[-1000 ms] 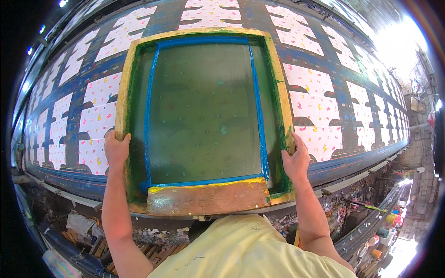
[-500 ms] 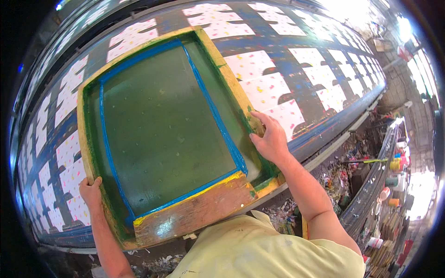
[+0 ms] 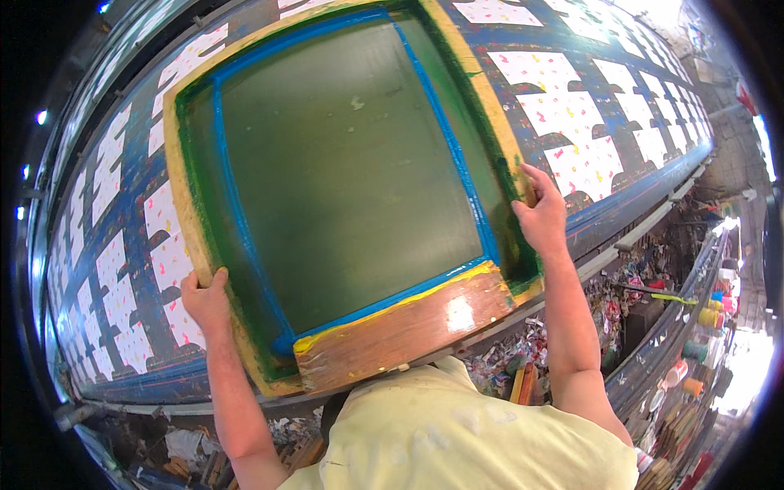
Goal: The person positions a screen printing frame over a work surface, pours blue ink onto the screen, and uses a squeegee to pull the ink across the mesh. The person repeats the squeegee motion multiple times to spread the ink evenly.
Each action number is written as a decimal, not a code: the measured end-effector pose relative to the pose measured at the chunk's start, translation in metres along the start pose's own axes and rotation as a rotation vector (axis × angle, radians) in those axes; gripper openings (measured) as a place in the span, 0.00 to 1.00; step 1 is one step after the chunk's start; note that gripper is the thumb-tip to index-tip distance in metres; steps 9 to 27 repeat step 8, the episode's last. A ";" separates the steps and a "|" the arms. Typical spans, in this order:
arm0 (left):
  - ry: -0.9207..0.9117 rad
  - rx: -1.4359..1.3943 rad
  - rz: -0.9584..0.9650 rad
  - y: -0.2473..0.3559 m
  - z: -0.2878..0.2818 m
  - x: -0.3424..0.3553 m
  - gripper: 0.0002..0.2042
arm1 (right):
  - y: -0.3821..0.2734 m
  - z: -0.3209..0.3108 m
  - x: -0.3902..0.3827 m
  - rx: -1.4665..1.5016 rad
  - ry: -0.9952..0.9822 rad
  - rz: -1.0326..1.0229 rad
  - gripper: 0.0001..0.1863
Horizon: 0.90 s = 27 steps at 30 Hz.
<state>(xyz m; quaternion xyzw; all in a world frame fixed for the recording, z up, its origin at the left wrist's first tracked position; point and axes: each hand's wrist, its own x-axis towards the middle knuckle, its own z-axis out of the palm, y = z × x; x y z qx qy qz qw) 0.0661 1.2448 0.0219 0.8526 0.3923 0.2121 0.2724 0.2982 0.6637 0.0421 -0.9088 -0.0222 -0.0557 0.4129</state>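
A large screen printing frame (image 3: 351, 180) with a wooden rim and dark green mesh fills the middle of the view. Blue tape or paint borders the mesh, and a brown wooden board (image 3: 408, 322) with a yellow-smeared edge lies along its near side. My left hand (image 3: 208, 302) grips the left rim, thumb on top. On the right rim, my right hand (image 3: 542, 211) is closed the same way. Both hands' fingertips are partly hidden by the wood. Beneath and around the frame lie white cut fabric pieces (image 3: 563, 110) printed with small coloured marks.
The long blue-stained printing table (image 3: 637, 184) runs from left to far right. Past its near edge, scraps (image 3: 523, 343) litter the floor. Several paint pots (image 3: 694, 351) and a lime-green stick (image 3: 674, 298) sit on a bench at the right.
The frame, held in both hands, has shifted right and slightly farther up in the view. My right arm is straighter, and the table appears shifted too.
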 end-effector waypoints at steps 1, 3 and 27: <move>-0.001 0.001 -0.020 0.011 0.009 -0.009 0.16 | 0.010 -0.008 0.007 0.014 -0.006 0.000 0.37; 0.001 -0.029 -0.010 0.028 0.024 -0.022 0.16 | 0.027 -0.023 0.017 0.031 -0.010 0.042 0.37; -0.027 -0.009 -0.044 0.046 0.039 -0.035 0.15 | 0.050 -0.045 0.027 0.030 -0.049 0.005 0.38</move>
